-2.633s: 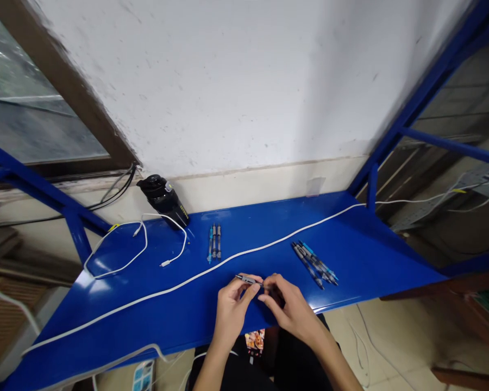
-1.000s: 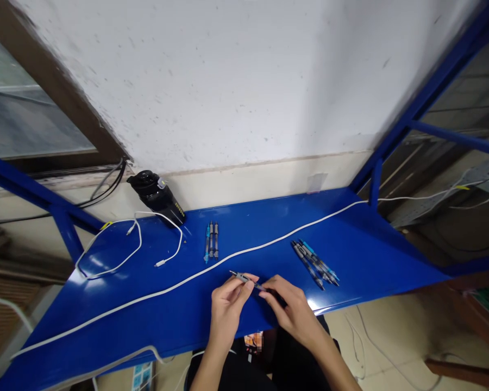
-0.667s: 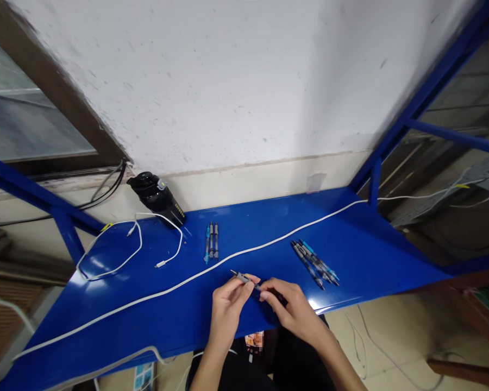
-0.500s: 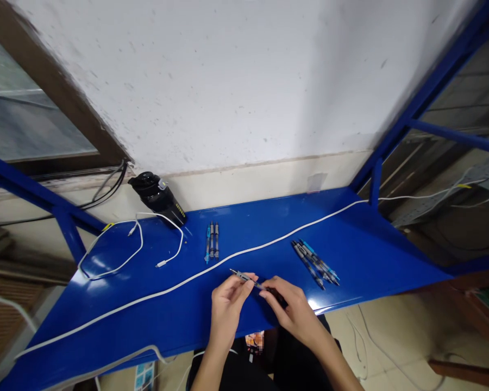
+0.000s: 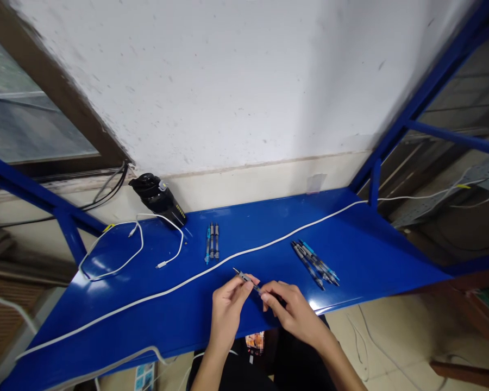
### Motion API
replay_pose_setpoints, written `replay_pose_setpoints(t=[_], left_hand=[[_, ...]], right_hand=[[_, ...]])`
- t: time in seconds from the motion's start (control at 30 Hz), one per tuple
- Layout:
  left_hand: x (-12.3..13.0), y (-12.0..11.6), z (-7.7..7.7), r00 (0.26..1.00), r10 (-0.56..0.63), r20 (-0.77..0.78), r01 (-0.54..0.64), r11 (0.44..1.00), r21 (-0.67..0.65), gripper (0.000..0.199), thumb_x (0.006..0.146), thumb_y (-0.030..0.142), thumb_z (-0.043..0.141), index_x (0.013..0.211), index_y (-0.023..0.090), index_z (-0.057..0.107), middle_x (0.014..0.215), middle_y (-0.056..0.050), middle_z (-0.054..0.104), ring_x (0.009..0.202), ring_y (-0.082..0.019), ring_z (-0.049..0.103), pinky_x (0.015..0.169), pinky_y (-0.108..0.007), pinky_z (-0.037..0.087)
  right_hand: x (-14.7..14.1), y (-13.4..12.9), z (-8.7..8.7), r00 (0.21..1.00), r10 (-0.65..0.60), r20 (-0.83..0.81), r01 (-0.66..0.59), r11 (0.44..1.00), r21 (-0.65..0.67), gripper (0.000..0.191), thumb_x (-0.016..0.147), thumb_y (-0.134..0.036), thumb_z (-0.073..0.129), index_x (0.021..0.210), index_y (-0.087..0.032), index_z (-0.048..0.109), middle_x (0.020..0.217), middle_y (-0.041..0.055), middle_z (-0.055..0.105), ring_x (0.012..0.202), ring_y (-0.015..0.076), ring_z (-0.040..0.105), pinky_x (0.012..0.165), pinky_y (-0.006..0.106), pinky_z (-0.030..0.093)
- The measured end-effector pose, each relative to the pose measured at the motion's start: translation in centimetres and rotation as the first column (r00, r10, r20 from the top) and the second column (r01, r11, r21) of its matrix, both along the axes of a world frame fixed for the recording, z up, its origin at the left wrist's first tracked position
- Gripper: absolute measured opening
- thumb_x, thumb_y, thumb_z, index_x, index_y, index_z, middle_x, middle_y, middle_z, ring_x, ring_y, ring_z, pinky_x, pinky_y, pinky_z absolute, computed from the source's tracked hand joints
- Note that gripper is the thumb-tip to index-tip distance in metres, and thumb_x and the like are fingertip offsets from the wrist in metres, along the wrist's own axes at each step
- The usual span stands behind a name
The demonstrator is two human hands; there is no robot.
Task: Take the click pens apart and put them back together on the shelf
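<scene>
Between both hands, over the front of the blue table (image 5: 155, 317), is a grey and dark pen (image 5: 244, 277), its upper end pointing up and left. My left hand (image 5: 229, 298) pinches its barrel between thumb and fingers. The fingertips of my right hand (image 5: 284, 305) are closed on the pen's lower right end, which they partly hide. Behind my left hand, three pens (image 5: 212, 243) lie side by side, one blue and two grey. To the right of my right hand, several grey and blue pens (image 5: 315, 263) lie in a loose bunch.
A white cable (image 5: 244, 251) runs diagonally across the table, passing between the three pens and my hands. A black bottle (image 5: 158, 200) stands by the wall at the back left. Beside it a white charging cable (image 5: 142, 244) lies looped. Blue metal frame bars (image 5: 375, 184) rise at the table's sides.
My right fingers have shifted slightly at the pen's lower end and the pen has tilted a little. The pens on the table and the cables stay where they were.
</scene>
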State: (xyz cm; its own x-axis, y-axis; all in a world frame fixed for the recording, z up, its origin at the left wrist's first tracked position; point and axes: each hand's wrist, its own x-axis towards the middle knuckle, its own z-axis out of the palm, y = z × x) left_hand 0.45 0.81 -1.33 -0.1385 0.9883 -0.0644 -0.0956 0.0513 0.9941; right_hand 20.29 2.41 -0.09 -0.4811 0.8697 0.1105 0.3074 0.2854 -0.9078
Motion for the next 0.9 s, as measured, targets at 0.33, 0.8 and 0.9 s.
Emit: replay_pose_setpoints(t=[0.33,0.8,0.9], left_hand=[[0.2,0.1,-0.3,0.998,0.067,0.022,-0.066,0.997,-0.028,0.034,0.092,0.050,0.084,0.098,0.016,0.084,0.097,-0.011,0.083,0.095,-0.027,0.078,0.088,-0.034,0.063],[0.1,0.1,0.4,0.997,-0.015,-0.077,0.016,1.000,0.011,0.041,0.099,0.057,0.074,0.108,0.018,0.087,0.102,-0.013,0.085,0.093,-0.027,0.077,0.087,-0.034,0.061],[0.1,0.1,0.1,0.998,0.044,-0.051,-0.044,0.999,0.006,0.043,0.103,0.057,0.068,0.111,0.018,0.085,0.101,-0.012,0.084,0.091,-0.025,0.075,0.087,-0.033,0.059]], right_hand=[[-0.1,-0.3,-0.3,0.998,-0.057,-0.024,0.058,0.996,0.068,0.024,0.113,-0.042,0.059,0.110,-0.023,0.074,0.098,0.0043,0.078,0.086,0.0203,0.070,0.081,0.030,0.050],[-0.5,1.0,-1.4,0.666,-0.457,-0.590,0.408,0.885,-0.225,0.030,0.101,-0.053,0.077,0.095,-0.024,0.072,0.092,0.0020,0.065,0.073,0.0162,0.059,0.068,0.030,0.050],[-0.5,2.9,0.4,0.413,-0.526,-0.743,0.362,0.844,-0.396,0.039,0.103,-0.064,0.069,0.092,-0.027,0.063,0.102,0.0016,0.063,0.088,0.0183,0.064,0.080,0.034,0.056]])
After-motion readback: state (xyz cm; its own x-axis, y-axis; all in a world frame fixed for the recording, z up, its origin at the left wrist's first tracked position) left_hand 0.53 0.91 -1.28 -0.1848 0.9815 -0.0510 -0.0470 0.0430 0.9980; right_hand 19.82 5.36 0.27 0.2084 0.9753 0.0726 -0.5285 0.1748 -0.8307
